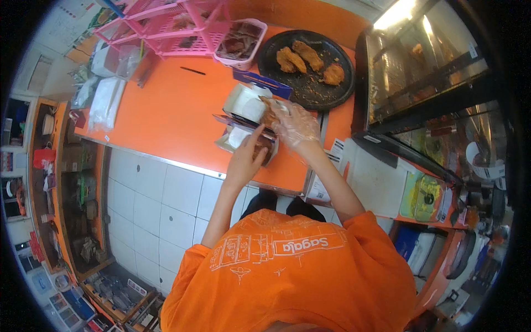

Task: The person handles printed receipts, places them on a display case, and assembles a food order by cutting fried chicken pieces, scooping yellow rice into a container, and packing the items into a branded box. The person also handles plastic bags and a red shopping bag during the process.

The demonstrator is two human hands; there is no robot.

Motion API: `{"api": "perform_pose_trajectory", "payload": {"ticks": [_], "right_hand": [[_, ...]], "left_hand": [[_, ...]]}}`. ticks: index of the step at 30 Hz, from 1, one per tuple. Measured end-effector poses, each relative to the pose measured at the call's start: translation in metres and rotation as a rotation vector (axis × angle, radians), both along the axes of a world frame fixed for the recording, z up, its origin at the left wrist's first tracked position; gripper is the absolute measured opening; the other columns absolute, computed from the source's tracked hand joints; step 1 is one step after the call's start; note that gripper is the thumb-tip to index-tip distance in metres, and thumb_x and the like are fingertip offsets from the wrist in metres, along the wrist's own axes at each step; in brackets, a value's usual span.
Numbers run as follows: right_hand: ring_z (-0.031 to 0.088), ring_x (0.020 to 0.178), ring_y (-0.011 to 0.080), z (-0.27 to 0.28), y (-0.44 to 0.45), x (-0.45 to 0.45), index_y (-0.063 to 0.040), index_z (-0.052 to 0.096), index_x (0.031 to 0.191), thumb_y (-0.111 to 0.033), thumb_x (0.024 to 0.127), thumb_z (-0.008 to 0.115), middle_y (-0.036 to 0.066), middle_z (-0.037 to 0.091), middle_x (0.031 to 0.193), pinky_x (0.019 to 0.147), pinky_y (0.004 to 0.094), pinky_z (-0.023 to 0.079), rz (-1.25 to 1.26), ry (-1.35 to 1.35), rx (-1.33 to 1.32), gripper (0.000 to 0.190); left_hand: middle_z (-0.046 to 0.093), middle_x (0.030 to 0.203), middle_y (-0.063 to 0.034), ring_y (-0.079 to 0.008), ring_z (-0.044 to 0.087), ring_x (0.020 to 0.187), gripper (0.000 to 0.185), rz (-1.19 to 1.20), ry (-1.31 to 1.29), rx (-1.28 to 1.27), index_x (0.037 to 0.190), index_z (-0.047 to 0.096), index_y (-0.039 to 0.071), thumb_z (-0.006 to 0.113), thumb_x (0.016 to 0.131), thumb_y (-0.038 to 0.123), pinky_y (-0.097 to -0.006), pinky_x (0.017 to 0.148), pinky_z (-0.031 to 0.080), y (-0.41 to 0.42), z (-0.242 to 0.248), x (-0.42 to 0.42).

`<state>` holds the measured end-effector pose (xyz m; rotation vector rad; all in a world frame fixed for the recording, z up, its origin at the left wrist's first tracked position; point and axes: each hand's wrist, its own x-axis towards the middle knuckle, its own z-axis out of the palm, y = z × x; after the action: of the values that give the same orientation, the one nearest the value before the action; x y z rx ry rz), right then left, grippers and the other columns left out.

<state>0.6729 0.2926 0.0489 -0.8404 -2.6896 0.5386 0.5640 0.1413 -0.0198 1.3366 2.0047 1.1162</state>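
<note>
Two open cardboard food boxes stand side by side on the orange counter. The far box [237,101] holds a rounded white portion [253,109], perhaps wrapped rice. In a clear plastic glove, my right hand [295,121] grips a piece of fried chicken [270,113] at that box's right end. The near box [225,143] contains another white portion [239,137] and a brown piece, partly covered by my fingers. My bare left hand [247,159] rests over the near box, fingers spread against its side and the wall between the boxes.
Behind the boxes sits a round black tray [298,93] with several fried chicken pieces [308,55] and crumbs. A glass display case [415,74] rises at the right. Pink plastic racks [186,37] and a pink basket [236,62] line the back. White plastic bags [106,101] lie far left.
</note>
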Motion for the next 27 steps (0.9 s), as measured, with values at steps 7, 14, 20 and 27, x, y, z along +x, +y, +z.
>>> {"api": "perform_pose_trajectory", "payload": {"ticks": [7,14,20,27], "right_hand": [[0.063,0.074,0.0310,-0.120,0.005,0.224,-0.007,0.064,0.090,-0.004,0.079,0.066,0.011,0.063,0.080,0.069,0.0405,0.050,-0.510,0.246,-0.014,0.012],[0.063,0.089,0.0379,-0.115,0.044,0.500,-0.006,0.066,0.098,-0.022,0.087,0.061,0.017,0.067,0.093,0.079,0.0453,0.050,-1.209,-0.015,0.292,0.021],[0.055,0.117,0.0296,-0.204,0.130,0.722,-0.008,0.064,0.116,-0.033,0.090,0.057,0.019,0.063,0.120,0.094,0.0431,0.045,-1.384,-0.010,0.108,0.037],[0.060,0.107,0.0258,-0.227,0.187,0.743,-0.008,0.057,0.127,-0.035,0.089,0.061,0.016,0.063,0.119,0.083,0.0404,0.052,-1.547,0.529,-0.562,0.046]], "left_hand": [[0.037,0.147,-0.0217,-0.0355,0.035,0.137,0.070,-0.029,0.081,0.146,0.149,0.025,0.001,0.061,0.091,0.017,-0.0419,0.112,0.030,0.038,-0.003,0.034],[0.047,0.128,-0.0185,-0.0307,0.045,0.121,0.049,0.020,0.301,0.437,0.135,0.041,-0.001,0.059,0.091,0.013,-0.0447,0.104,0.036,0.096,0.011,0.171],[0.059,0.107,-0.0108,-0.0207,0.060,0.096,0.023,-0.631,-0.266,0.129,0.117,0.053,0.002,0.055,0.094,0.006,-0.0326,0.079,0.051,0.160,-0.011,0.391],[0.062,0.099,-0.0142,-0.0235,0.064,0.083,0.024,-0.925,-0.336,-0.119,0.108,0.049,0.000,0.058,0.096,0.018,-0.0339,0.072,0.052,0.207,-0.084,0.543]]}}
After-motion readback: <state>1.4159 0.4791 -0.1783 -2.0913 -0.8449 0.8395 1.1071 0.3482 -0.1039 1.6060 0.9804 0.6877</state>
